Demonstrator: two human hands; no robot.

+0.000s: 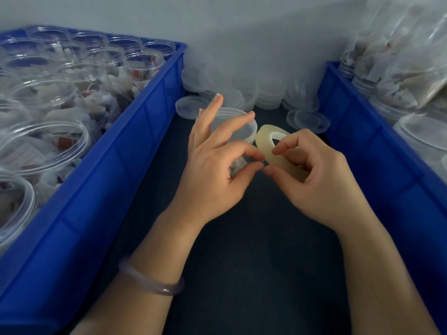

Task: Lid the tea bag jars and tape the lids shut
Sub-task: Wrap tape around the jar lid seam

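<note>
Worktop [242,262]: dark, running between two blue crates; you work in the middle of it.
Left crate [121,146]: packed with open jars [48,141] of tea bags, none lidded yet.
Right crate [377,151]: holds lidded jars [420,134]; whether they are taped is too blurred to tell.
Spare lids [242,90]: stacked and scattered at the back by the wall, within easy reach for the next jar.
Jar in hand [232,124]: stands on the worktop just behind your left hand, its lid already on and tea bags showing through the side, so taping is the step now.
Left hand [210,170]: thumb and forefinger pinched together at the edge of the tape roll, seemingly on its loose end, which is too clear to make out; middle fingertip touches the lid's rim.
Right hand [319,172]: grip closed on the tape roll [263,141], forefinger on its inner edge, thumb below.
Doing it well: keep the pinch firm and draw the roll away from it so a clean length peels off. Press the end across the seam where lid meets jar, then smooth it down flat, keeping the jar steady and the tape untwisted.
</note>
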